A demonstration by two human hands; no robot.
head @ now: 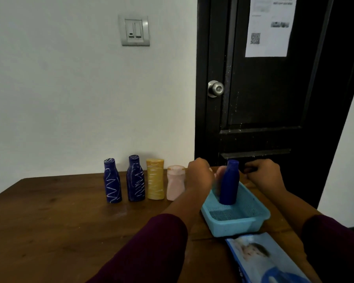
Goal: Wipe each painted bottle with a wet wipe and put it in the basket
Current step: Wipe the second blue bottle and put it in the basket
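A plain dark blue bottle stands upright in the far end of the light blue mesh basket. My left hand reaches in from the left, and its fingers wrap the bottle's upper left side. My right hand is curled into a fist behind the basket's far right corner; I cannot see anything in it. Left of the basket, a row stands along the wall: two blue bottles with pale scribbles, a yellow bottle and a pink bottle, which my left wrist partly hides.
A blue and white wet-wipe pack lies on the wooden table just in front of the basket. A black door with a round knob stands behind the table's right end. A white wall with a switch plate is behind the bottles.
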